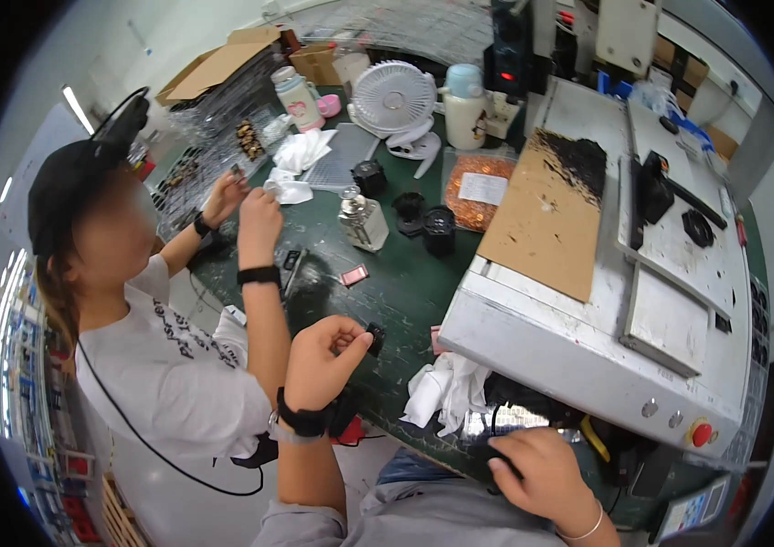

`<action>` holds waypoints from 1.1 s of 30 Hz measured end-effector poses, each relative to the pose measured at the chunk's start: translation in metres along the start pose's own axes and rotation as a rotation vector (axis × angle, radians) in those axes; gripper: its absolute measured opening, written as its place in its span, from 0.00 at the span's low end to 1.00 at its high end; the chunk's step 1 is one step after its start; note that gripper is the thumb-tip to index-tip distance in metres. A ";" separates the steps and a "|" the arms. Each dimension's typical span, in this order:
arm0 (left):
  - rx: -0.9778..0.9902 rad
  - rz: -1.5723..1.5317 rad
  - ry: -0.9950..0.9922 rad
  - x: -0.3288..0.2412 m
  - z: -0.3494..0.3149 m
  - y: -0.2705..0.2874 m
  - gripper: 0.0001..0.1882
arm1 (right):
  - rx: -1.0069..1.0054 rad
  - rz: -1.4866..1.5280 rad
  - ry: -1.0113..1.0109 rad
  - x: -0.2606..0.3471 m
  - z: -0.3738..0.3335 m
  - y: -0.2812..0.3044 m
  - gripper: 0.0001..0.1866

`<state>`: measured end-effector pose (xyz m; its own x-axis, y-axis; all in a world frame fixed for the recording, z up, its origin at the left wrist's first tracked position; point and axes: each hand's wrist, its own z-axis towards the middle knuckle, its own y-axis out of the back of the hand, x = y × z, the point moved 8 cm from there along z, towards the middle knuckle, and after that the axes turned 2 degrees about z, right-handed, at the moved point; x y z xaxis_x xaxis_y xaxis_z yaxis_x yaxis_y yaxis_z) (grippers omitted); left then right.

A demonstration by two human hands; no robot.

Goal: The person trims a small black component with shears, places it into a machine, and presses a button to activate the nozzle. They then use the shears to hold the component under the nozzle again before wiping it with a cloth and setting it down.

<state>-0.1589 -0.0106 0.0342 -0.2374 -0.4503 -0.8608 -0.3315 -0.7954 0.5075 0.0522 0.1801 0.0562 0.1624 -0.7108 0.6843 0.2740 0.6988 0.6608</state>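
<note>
A small black part (375, 339) sits pinched between the thumb and fingers of my left hand (325, 357), just over the green table (405, 310). My right hand (542, 467) is lower down at the table's near edge, fingers curled over a dark object that they mostly hide; I cannot make out its kind. Beyond my left hand lies a small pink piece (354, 274). Crumpled white cloths (446, 390) lie between my hands, close to the machine.
A white machine (533, 337) with a red button (701, 433) fills the right, bearing cardboard (542, 237) with black grains. Behind stand a glass bottle (362, 221), black round pots (439, 228), a bag of copper-coloured bits (474, 210) and a fan (394, 98). A co-worker (168, 337) sits left, hands raised.
</note>
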 end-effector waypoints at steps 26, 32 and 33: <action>0.338 -1.113 0.228 0.006 -0.048 -0.052 0.06 | 0.256 -0.542 -0.591 -0.045 -0.048 0.013 0.46; 0.418 -1.169 0.189 -0.007 -0.052 -0.060 0.07 | 0.196 -0.474 -0.577 -0.045 -0.063 0.014 0.45; 0.414 -1.166 0.189 -0.008 -0.053 -0.060 0.07 | 0.158 -0.490 -0.489 -0.038 -0.064 0.014 0.44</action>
<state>-0.0892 0.0191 0.0083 0.5136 0.3574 -0.7800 -0.5262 -0.5869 -0.6154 0.1109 0.2120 0.0198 -0.3984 -0.8550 0.3319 0.0597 0.3369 0.9396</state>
